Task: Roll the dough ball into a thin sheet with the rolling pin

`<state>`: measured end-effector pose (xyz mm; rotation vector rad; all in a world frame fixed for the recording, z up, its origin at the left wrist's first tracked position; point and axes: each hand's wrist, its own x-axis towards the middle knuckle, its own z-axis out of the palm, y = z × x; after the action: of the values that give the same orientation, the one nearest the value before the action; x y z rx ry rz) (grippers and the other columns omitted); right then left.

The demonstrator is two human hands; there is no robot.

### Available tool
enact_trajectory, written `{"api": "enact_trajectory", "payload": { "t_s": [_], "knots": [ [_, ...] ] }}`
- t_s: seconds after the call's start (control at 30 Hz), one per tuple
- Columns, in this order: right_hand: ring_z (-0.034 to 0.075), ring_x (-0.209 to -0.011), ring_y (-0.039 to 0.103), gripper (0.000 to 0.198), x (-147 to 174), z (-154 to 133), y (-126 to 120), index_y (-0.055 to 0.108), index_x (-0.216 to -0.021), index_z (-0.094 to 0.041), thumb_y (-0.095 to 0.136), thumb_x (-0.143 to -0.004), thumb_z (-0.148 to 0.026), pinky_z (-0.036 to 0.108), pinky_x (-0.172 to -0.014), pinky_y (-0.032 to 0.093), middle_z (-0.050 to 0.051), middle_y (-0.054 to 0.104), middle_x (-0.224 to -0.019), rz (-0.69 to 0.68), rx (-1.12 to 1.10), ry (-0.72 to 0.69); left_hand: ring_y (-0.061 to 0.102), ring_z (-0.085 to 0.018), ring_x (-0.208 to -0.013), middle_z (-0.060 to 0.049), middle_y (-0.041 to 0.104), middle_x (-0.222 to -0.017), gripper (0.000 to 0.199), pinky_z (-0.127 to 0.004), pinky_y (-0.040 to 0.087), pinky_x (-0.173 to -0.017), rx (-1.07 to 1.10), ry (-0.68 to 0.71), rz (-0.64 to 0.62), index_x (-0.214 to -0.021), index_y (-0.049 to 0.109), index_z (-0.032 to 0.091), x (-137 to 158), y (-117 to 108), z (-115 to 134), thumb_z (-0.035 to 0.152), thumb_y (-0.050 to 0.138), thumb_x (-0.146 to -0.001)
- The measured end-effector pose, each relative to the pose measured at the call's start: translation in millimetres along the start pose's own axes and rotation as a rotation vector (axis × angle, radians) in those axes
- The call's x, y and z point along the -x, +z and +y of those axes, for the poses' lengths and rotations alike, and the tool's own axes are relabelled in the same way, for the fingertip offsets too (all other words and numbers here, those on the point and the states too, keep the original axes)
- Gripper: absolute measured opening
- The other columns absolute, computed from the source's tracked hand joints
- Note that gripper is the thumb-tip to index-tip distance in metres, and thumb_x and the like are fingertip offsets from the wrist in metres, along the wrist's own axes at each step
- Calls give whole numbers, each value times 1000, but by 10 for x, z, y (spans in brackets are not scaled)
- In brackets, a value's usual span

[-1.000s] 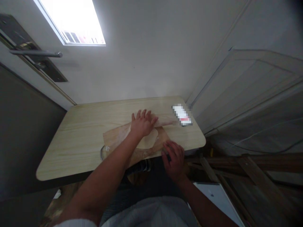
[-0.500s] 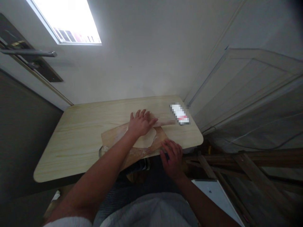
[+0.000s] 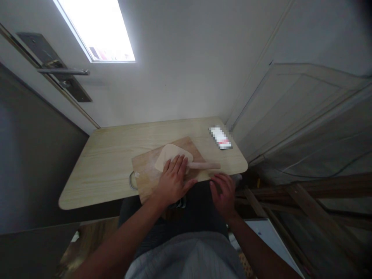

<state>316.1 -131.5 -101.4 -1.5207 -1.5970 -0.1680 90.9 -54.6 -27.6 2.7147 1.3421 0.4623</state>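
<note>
My left hand (image 3: 175, 176) lies flat, fingers stretched, over a wooden rolling pin (image 3: 205, 165). The pin's right end sticks out past the hand, while its left part is hidden under the palm. Beneath the fingers, a flat sheet of pale dough (image 3: 169, 151) is spread on a floured wooden cutting board (image 3: 148, 182). My right hand (image 3: 224, 193) hovers at the table's front edge, right of the board, with fingers loosely bent and nothing visible in them.
The board rests on a pale wooden table (image 3: 107, 166), its metal handle (image 3: 132, 180) at the left. A phone (image 3: 220, 137) lies at the table's back right. Behind stands a white door with a lever handle (image 3: 65, 71). Wooden beams (image 3: 316, 205) are at the right.
My left hand has drawn back toward my body with the rolling pin, uncovering the far part of the dough. My right hand has shifted slightly right. The camera view has turned a little.
</note>
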Motion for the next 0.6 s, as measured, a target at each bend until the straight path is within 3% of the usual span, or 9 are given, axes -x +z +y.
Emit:
{"api": "enact_trajectory", "payload": {
  "t_s": [0.13,0.27,0.5,0.6],
  "knots": [
    [25,-108,62,17,27,196,-97,69,-106,-22,62,-93,-31,49,-101,47,7,70,-107,58,54,28,20,-31,-154,-18,30,-164,86,-54,24,-124,42,19,9,-158,25,13,260,40,100,68,43,-94],
    [25,-106,62,16,-14,289,-154,69,-104,-21,62,-93,-30,48,-99,47,8,70,-105,95,99,37,21,-31,-154,-18,31,-163,83,-52,25,-124,39,9,27,-157,29,13,308,64,120,66,43,-95],
    [25,-106,62,19,-58,161,-137,68,-107,-20,62,-93,-33,47,-99,48,9,70,-106,105,54,37,38,-30,-147,-19,46,-155,65,-48,26,-123,-16,-43,45,-147,44,9,-177,36,-33,51,47,-98],
    [24,-106,61,19,-70,89,-124,67,-107,-20,62,-94,-33,46,-99,48,9,70,-106,111,39,48,51,-28,-135,-15,58,-144,43,-43,34,-118,-12,-48,18,-132,58,14,-380,6,-98,36,51,-95]
  ]
}}
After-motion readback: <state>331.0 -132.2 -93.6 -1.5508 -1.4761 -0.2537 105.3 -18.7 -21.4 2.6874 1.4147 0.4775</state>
